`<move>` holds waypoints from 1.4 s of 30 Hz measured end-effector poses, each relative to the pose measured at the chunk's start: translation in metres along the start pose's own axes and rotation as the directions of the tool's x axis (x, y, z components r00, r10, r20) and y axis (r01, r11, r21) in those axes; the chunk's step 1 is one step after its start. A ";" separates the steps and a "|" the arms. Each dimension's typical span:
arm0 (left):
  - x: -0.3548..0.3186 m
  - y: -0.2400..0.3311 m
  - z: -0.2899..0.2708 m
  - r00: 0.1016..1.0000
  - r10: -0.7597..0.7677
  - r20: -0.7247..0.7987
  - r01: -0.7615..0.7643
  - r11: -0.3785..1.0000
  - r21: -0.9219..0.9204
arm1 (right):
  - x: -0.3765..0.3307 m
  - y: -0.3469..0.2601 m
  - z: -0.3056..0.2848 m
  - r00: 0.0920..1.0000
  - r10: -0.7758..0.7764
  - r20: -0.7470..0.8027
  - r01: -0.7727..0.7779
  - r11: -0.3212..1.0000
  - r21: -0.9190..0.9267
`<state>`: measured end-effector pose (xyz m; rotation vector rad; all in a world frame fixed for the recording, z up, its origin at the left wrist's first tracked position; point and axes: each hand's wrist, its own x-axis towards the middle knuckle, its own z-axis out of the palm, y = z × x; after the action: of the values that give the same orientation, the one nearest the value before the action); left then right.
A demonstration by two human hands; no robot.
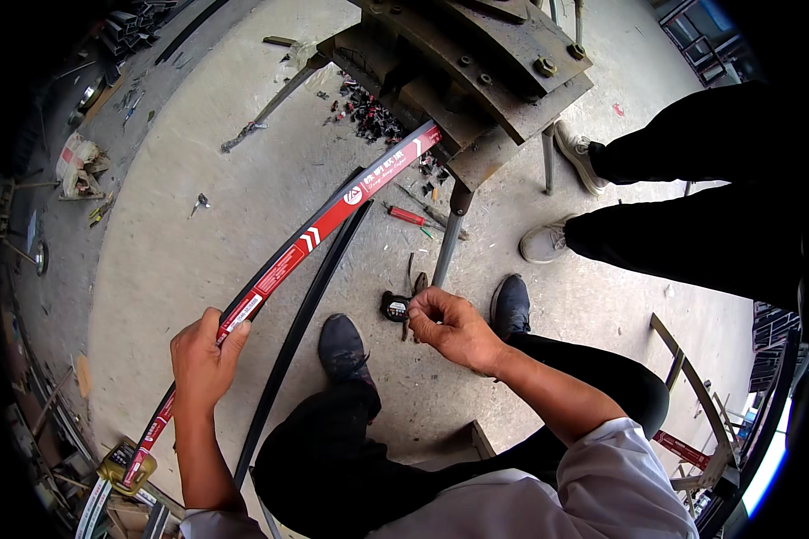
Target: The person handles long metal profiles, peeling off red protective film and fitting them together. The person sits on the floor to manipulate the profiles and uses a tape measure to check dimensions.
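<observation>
My left hand [202, 359] grips a long black metal profile with a red printed strip [333, 220]; it runs from the lower left up into a rusty steel machine [476, 63]. Beside it to the right lies a second black profile [310, 296], apart from my hand. My right hand [449, 328] pinches a small black tape measure [395, 307] above the floor, between my two dark shoes [343, 346].
Another person's legs in black trousers and light shoes [548, 241] stand at the right by the machine. Dark metal scraps [368, 112] lie under the machine, a red-handled tool [407, 216] on the concrete. Steel sections and clutter line the left edge; metal frames sit at the lower right.
</observation>
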<state>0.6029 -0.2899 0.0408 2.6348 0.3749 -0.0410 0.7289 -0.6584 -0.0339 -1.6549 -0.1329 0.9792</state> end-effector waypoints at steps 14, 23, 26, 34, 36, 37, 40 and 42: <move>-0.007 0.003 -0.006 0.999 -0.039 0.012 0.038 0.996 0.078 | -0.136 -0.105 -0.060 0.980 -0.118 0.157 0.188 0.796 -0.576; -0.006 0.004 -0.003 0.997 -0.071 0.037 0.064 0.986 0.153 | -0.132 -0.110 -0.027 0.796 -0.398 0.457 0.599 0.403 -0.692; -0.007 0.005 -0.004 0.995 -0.087 0.040 0.080 0.986 0.147 | -0.138 -0.111 -0.028 0.784 -0.374 0.496 0.615 0.352 -0.706; -0.009 0.011 -0.008 0.999 -0.045 0.002 0.044 0.986 0.159 | -0.140 -0.112 -0.039 0.788 -0.377 0.486 0.602 0.308 -0.736; -0.009 0.008 -0.006 0.999 -0.043 -0.007 0.044 0.987 0.156 | -0.139 -0.113 -0.039 0.790 -0.368 0.490 0.599 0.292 -0.746; -0.008 0.008 -0.005 0.999 -0.042 -0.004 0.043 0.988 0.148 | -0.138 -0.113 -0.039 0.793 -0.363 0.489 0.594 0.285 -0.752; -0.005 0.007 -0.002 0.999 -0.044 0.002 0.043 0.991 0.126 | -0.136 -0.112 -0.039 0.793 -0.357 0.493 0.595 0.286 -0.751; -0.005 0.004 0.000 0.999 -0.049 0.002 0.049 0.992 0.116 | -0.135 -0.113 -0.039 0.801 -0.342 0.491 0.588 0.295 -0.753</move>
<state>0.5990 -0.2951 0.0432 2.7388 0.4480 -0.0871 0.7121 -0.7246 0.1326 -2.2022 -1.4905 0.6142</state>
